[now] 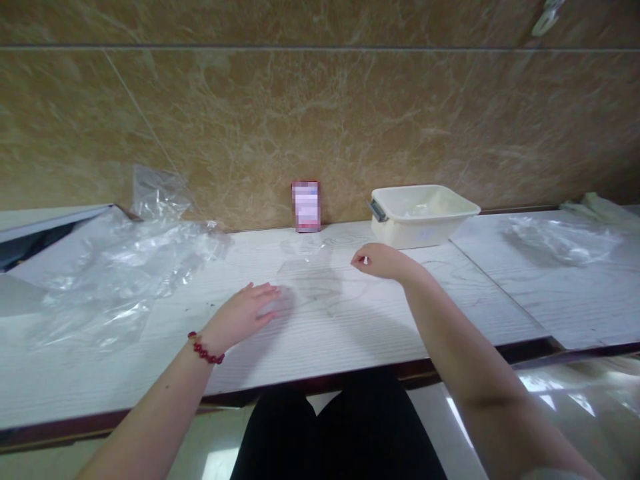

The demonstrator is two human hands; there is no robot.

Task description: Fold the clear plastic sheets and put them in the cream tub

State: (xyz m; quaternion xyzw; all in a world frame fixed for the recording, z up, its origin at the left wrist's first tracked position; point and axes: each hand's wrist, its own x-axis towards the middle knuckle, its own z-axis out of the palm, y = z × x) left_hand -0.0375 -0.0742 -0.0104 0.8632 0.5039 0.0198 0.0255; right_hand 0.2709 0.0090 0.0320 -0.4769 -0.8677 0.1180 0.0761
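My left hand (245, 312) lies flat on the white table (350, 333), fingers stretched out, pressing the left edge of a clear plastic bag (310, 280) spread on the tabletop. A red bead bracelet is on that wrist. My right hand (383, 261) is curled at the bag's right edge, thumb and fingers pinched together on the thin plastic.
A heap of clear plastic bags (125, 267) lies at the left. A cream plastic basin (420, 213) stands at the back by the brown marble wall, a small pink box (306, 207) beside it. More clear plastic (560, 240) lies at the far right.
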